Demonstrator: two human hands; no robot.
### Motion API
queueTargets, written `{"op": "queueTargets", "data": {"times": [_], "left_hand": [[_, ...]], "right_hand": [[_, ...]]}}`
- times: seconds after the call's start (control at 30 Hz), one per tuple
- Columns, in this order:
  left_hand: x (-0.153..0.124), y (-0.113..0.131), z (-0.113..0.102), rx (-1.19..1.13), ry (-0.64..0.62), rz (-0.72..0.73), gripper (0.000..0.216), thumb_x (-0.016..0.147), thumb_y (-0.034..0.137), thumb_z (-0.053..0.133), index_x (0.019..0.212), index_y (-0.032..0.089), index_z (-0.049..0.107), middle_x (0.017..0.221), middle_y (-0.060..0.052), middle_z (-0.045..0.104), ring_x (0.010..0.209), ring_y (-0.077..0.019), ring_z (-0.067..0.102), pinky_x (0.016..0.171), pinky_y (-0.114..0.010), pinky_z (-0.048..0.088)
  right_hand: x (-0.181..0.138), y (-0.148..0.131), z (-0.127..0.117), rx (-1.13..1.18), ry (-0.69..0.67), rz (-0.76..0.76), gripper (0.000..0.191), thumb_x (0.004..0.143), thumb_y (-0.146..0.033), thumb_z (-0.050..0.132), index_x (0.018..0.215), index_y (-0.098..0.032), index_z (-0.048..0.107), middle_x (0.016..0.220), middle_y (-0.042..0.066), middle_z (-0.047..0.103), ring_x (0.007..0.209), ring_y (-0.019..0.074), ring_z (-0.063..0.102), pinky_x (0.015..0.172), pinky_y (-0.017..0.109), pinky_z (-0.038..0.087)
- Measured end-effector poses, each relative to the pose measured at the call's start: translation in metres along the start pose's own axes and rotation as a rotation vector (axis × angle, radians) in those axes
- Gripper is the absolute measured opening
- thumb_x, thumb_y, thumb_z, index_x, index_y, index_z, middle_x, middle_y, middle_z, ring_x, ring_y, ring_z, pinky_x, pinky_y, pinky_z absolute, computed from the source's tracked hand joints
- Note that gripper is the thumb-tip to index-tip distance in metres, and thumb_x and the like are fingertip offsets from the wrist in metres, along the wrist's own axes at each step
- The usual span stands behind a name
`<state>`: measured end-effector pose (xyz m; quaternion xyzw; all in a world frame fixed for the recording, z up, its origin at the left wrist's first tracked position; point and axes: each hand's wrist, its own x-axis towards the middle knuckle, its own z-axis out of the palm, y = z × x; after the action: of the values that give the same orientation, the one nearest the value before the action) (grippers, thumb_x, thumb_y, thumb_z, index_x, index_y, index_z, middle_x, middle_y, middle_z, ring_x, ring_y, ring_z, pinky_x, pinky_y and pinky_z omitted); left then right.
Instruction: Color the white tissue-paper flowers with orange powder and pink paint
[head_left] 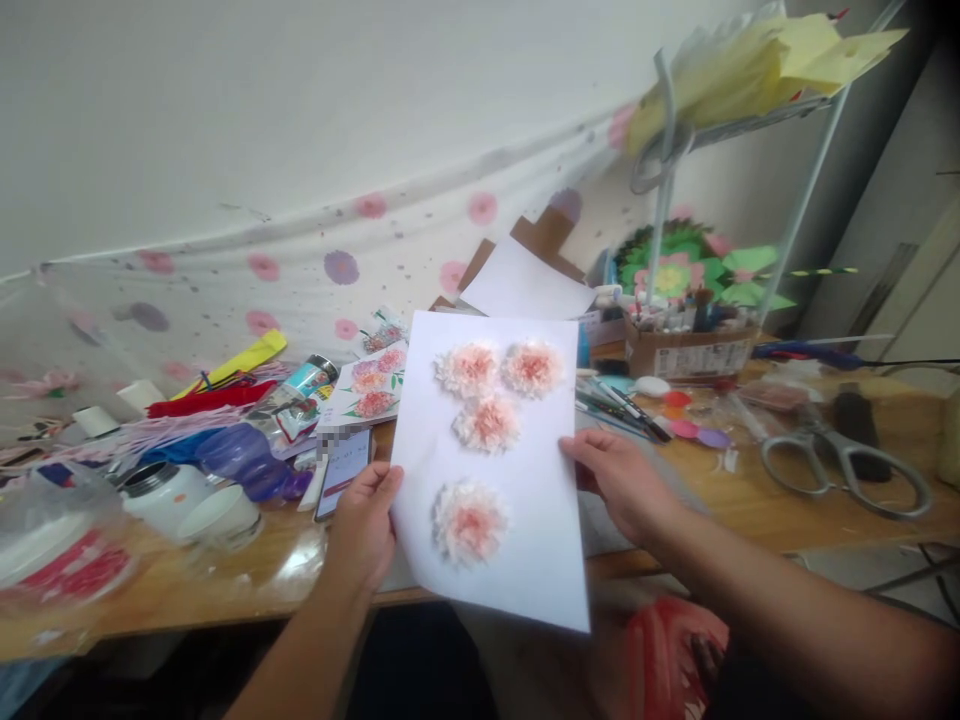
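A white sheet of paper (544, 520) is held up over the front edge of the table, tilted toward me. Several fluffy white flowers with pinkish-red centres lie on it: two side by side near the top, one flower (486, 424) just below them, and another flower (471, 523) lower down. My left hand (367, 530) pinches the sheet's left edge, thumb on top. On the right edge, my right hand (611, 478) grips the paper in the same way, its fingers hidden behind it.
Left of the sheet are a phone (343, 475), a card with printed flowers (367, 385), a white jar (165, 495) and a bucket (60, 560). Right are pens (626, 408), large scissors (840, 455) and a cardboard box of tools (686, 355). A metal rack (810, 190) stands behind.
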<state>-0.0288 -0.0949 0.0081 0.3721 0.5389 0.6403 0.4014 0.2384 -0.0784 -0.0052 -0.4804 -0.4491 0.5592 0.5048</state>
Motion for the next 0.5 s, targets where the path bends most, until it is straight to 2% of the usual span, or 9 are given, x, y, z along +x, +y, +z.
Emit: {"op": "queueTargets", "data": {"times": [0.1,0.2,0.27,0.37,0.5], "left_hand": [[-0.014,-0.01,0.002,0.0,-0.002,-0.054,0.041,0.054,0.046,0.085,0.07,0.018,0.061,0.064,0.003,0.063,0.06,-0.0111,0.052,0.057,-0.022,0.044],[-0.03,-0.019,0.002,0.023,-0.029,-0.133,0.04,0.059,0.048,0.084,0.069,0.018,0.059,0.062,0.003,0.06,0.057,-0.0111,0.049,0.054,-0.023,0.041],[-0.042,-0.026,0.001,0.052,-0.073,-0.212,0.04,0.063,0.05,0.082,0.066,0.018,0.057,0.057,0.003,0.056,0.052,-0.0114,0.045,0.049,-0.024,0.037],[-0.058,-0.037,-0.002,0.08,-0.176,-0.303,0.043,0.068,0.052,0.078,0.063,0.019,0.051,0.057,0.003,0.052,0.053,-0.0114,0.044,0.051,-0.025,0.036],[-0.062,-0.044,-0.011,0.122,-0.236,-0.358,0.043,0.071,0.053,0.076,0.064,0.019,0.05,0.058,0.004,0.049,0.053,-0.0101,0.041,0.052,-0.025,0.035]], "right_hand": [[0.007,0.0,-0.006,-0.141,0.029,0.057,0.025,0.094,-0.039,0.057,0.092,-0.015,0.063,0.083,0.0,0.064,0.068,0.0117,0.061,0.066,0.03,0.054],[0.012,-0.001,-0.013,-0.314,0.054,0.107,0.029,0.094,-0.039,0.059,0.111,-0.016,0.064,0.106,0.005,0.068,0.087,0.0172,0.066,0.075,0.036,0.057],[0.015,-0.004,-0.018,-0.434,0.076,0.141,0.032,0.093,-0.038,0.06,0.116,-0.016,0.063,0.114,0.007,0.067,0.095,0.02,0.066,0.081,0.04,0.057],[0.018,-0.005,-0.023,-0.597,0.073,0.188,0.033,0.093,-0.038,0.061,0.118,-0.017,0.063,0.119,0.007,0.065,0.101,0.0221,0.066,0.084,0.042,0.057],[0.021,-0.002,-0.02,-0.741,0.015,0.226,0.032,0.093,-0.037,0.06,0.118,-0.018,0.063,0.121,0.007,0.065,0.101,0.0218,0.066,0.085,0.042,0.057]]}}
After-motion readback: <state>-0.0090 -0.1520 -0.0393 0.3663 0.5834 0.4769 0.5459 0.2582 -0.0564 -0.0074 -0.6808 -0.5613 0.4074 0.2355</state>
